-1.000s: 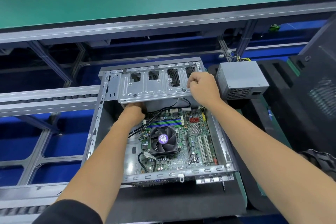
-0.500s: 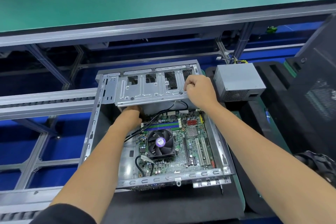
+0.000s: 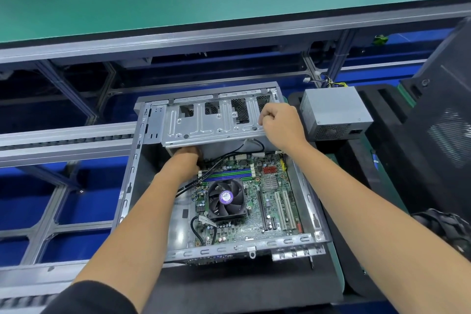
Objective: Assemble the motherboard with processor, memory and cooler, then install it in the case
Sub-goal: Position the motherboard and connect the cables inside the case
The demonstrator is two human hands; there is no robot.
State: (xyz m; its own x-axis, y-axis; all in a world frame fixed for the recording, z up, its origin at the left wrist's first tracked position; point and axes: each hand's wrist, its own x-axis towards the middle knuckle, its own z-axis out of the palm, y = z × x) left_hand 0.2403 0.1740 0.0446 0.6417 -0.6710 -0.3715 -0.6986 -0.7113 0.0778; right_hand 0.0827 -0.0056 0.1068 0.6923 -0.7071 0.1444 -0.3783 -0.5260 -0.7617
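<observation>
1. Head cam, nearest stuff first: the open grey sheet-metal computer case point(image 3: 309, 201) lies flat on a black mat point(image 3: 229, 285), and the green motherboard point(image 3: 257, 211) already sits inside it on the case floor.
2. On the board, the black cooler fan with a purple hub sticker point(image 3: 226, 197) is mounted, and green and blue memory slots point(image 3: 225, 175) sit just beyond it. Can't tell if sticks are seated. Processor is presumably under the cooler, hidden.
3. Further in, the left hand point(image 3: 187, 158) reaches under the silver perforated drive cage point(image 3: 211, 122); its fingers are hidden, so I can't tell what they're doing.
4. The right hand point(image 3: 280, 123) has fingers curled round the cage's right end, gripping it.
5. Beyond the case to the right, a grey boxy power supply point(image 3: 334, 112) sits outside, on black foam point(image 3: 382, 150).
6. My read: board assembly looks done and it's in the case; whether it's screwed down I can't see. Cage work and the supply look left.
</observation>
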